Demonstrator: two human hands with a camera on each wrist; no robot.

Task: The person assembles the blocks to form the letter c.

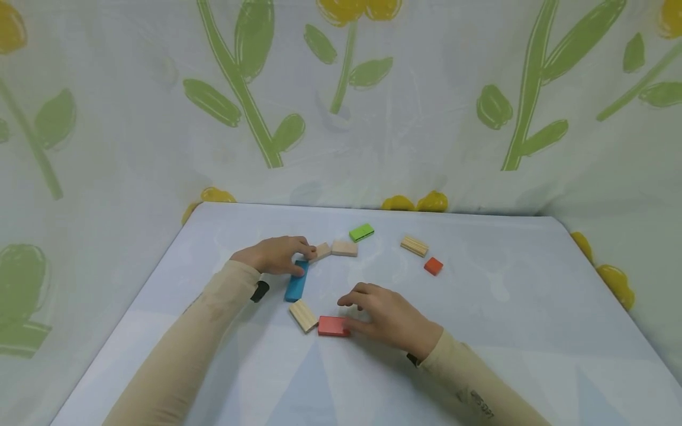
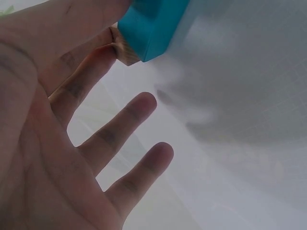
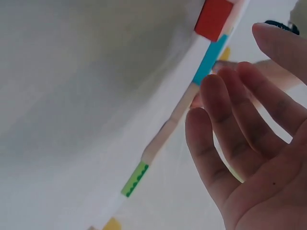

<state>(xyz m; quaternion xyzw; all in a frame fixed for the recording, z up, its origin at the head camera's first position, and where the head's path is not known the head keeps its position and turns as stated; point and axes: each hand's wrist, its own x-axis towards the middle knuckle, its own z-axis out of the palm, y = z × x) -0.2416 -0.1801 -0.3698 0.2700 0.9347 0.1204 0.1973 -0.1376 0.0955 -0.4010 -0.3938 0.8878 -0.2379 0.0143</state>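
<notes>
My left hand (image 1: 277, 254) is at the left of a curved row of blocks. Its thumb lies on the blue block (image 1: 296, 287), and its fingertips reach a plain wooden block (image 1: 322, 251) just beyond; in the left wrist view the other fingers are spread. My right hand (image 1: 391, 316) is beside the red block (image 1: 331, 326) at the near end, thumb overlapping its right end in the head view. The right wrist view shows that hand's fingers apart, with nothing between them. A ridged wooden block (image 1: 303, 316) lies between the blue and red ones.
Another pale wooden block (image 1: 344, 248) continues the row, with a green block (image 1: 362, 232) just behind it. Farther right lie a ridged wooden block (image 1: 414, 245) and a small orange-red block (image 1: 434, 266). A flower-printed cloth (image 1: 415, 118) hangs behind the white table (image 1: 511, 331).
</notes>
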